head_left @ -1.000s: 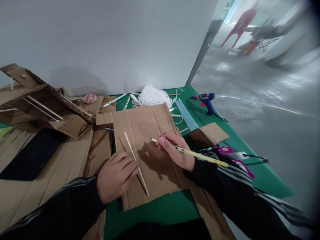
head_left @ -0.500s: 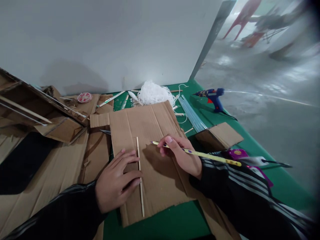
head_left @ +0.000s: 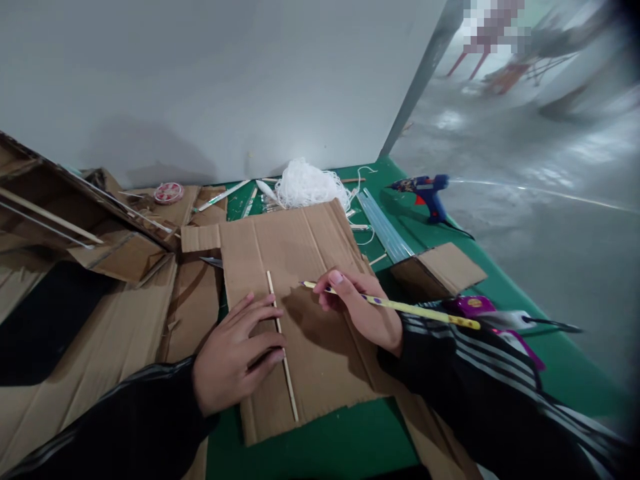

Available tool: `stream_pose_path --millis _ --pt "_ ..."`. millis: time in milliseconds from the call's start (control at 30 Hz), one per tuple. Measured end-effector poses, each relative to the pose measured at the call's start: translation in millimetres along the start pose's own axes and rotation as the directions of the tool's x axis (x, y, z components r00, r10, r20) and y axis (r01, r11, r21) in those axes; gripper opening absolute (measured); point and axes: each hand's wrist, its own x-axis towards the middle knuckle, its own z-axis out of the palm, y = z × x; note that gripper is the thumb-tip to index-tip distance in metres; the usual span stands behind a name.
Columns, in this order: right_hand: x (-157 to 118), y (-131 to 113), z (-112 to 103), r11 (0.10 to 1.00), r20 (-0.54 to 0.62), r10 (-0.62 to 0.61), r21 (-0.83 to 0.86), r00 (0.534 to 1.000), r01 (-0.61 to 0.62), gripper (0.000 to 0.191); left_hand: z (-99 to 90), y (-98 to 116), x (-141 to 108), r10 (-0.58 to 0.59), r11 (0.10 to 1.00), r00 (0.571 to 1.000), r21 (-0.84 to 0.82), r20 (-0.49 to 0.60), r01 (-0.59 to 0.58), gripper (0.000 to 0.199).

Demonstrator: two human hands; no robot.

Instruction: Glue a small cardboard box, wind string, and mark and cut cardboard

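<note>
A flat sheet of brown cardboard (head_left: 330, 360) lies in front of me, with a thin wooden stick (head_left: 289, 387) along its left part. My left hand (head_left: 240, 353) rests palm down on the sheet, fingers spread, fingertips lying across the stick's middle. A yellow pencil with dark spots (head_left: 415, 308) is pinched in my right hand (head_left: 357, 300). Its tip points left, just above the cardboard and to the right of the stick. Whether the tip touches the sheet I cannot tell.
A cardboard structure (head_left: 125, 257) and a black panel (head_left: 50, 320) stand at left. White string (head_left: 310, 187) lies behind the sheet, near clear glue sticks (head_left: 383, 227). At right are a blue glue gun (head_left: 427, 193), a cardboard box (head_left: 440, 270) and a purple object (head_left: 475, 305).
The stick has turned under my left fingers: its upper end has shifted left and its lower end right. My right hand and the pencil have hardly moved.
</note>
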Motion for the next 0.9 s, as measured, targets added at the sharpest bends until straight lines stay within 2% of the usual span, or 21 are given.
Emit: stream_pose_path --millis 400,900 --pt "-0.4 0.4 -0.3 1.0 0.011 0.02 -0.004 1.0 -0.02 0.045 2.5 -3.5 -1.0 -0.021 1.0 0.999 -0.02 0.028 0.021 0.009" --pt "-0.8 2.1 -0.8 1.0 0.018 0.017 -0.023 1.0 -0.017 0.046 6.5 -4.0 0.2 0.008 1.0 1.0 -0.01 0.02 -0.007 0.009"
